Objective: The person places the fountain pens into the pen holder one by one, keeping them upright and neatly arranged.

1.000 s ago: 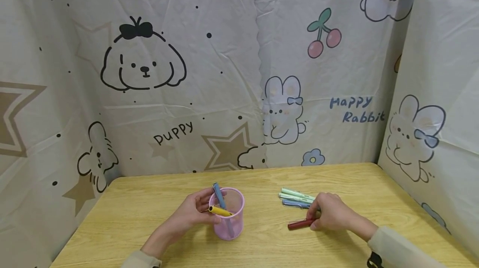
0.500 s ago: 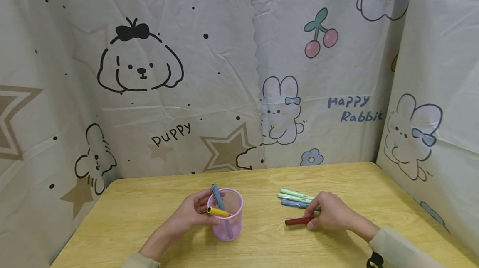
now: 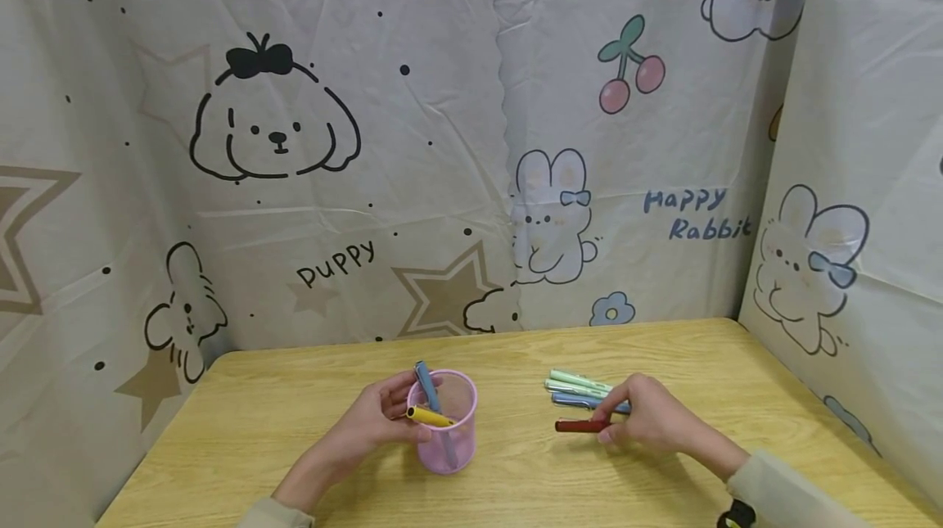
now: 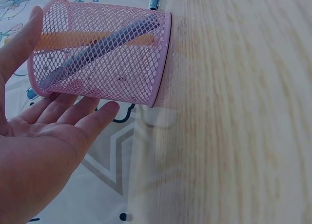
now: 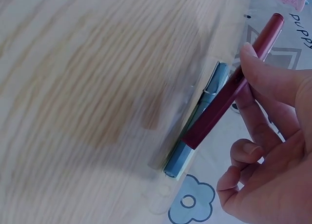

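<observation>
A pink mesh pen holder (image 3: 447,448) stands upright on the table, with a blue pen (image 3: 427,387) and a yellow pen (image 3: 430,417) leaning inside. My left hand (image 3: 379,417) holds it by the left side near the rim, thumb in front and fingers behind. Between thumb and fingers, my right hand (image 3: 648,417) pinches a dark red pen (image 5: 234,87). In the right wrist view that pen is raised off the tabletop and overlaps a blue pen (image 5: 178,160). This blue pen (image 3: 578,401) and some light green pens (image 3: 578,383) lie together just behind the right fingers.
The wooden table (image 3: 295,430) runs back to a printed cloth (image 3: 412,143) hanging behind it. More of this cloth hangs along the left and right sides.
My right hand has lifted the dark red pen slightly and levelled it, shifting a little left. The left hand stays on the pen holder.
</observation>
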Action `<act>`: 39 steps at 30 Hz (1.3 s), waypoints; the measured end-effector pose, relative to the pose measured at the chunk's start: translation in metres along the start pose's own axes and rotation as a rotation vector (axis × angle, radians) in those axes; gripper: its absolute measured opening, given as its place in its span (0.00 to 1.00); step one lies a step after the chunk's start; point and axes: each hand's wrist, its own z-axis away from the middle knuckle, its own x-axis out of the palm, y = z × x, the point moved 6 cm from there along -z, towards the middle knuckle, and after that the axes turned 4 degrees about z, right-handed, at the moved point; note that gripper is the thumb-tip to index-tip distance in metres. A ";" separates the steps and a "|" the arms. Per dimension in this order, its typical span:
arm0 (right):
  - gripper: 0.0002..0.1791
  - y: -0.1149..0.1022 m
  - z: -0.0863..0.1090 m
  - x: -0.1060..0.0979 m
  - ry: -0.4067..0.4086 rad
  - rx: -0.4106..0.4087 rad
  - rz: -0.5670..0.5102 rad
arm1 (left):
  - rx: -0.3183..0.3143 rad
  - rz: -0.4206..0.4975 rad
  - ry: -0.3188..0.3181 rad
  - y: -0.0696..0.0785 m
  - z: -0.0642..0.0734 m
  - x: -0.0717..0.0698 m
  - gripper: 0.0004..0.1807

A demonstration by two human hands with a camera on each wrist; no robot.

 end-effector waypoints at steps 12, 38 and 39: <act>0.10 -0.009 -0.003 0.003 0.019 -0.007 -0.076 | -0.001 -0.002 0.004 -0.001 0.001 -0.001 0.51; 0.13 -0.029 -0.005 0.016 0.042 0.090 -0.421 | 0.007 0.011 -0.012 0.001 -0.001 0.000 0.50; 0.13 -0.030 -0.005 0.017 0.045 0.094 -0.426 | 0.008 0.009 -0.011 0.001 0.000 0.001 0.51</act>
